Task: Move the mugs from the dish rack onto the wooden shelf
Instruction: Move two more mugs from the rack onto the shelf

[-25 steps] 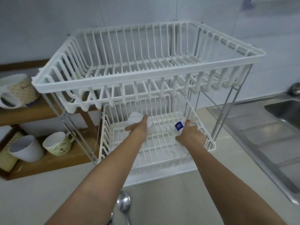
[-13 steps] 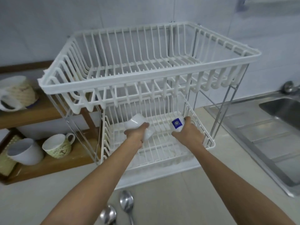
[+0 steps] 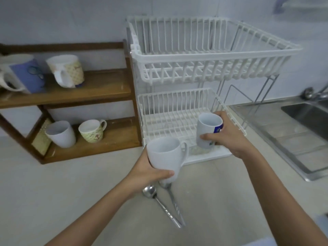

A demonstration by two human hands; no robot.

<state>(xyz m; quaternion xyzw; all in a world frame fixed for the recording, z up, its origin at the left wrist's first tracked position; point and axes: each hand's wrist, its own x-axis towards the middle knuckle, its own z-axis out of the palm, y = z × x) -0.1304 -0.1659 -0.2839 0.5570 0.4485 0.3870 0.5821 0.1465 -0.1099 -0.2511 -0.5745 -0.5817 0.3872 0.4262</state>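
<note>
My left hand (image 3: 148, 173) grips a plain white mug (image 3: 166, 154) upright above the counter, in front of the rack's lower left corner. A white mug with a blue label (image 3: 207, 130) sits in my right hand (image 3: 229, 137), over the front of the lower tier. The white two-tier dish rack (image 3: 218, 55) shows no mugs in either tier. To its left stands the wooden shelf (image 3: 99, 89). Its top board carries a blue-and-white mug (image 3: 23, 73) and a patterned mug (image 3: 67, 70). A white mug (image 3: 60, 133) and a small patterned mug (image 3: 92, 130) are on the bottom board.
Two metal spoons (image 3: 159, 199) lie on the counter just below my left hand. A steel sink (image 3: 308, 116) with a tap (image 3: 314, 93) is at the right. The shelf's right halves are bare wood.
Both hands have pulled out of the lower tier toward me, each lifting a mug and turning it upright. My view has swung left, so the shelf now shows fully.
</note>
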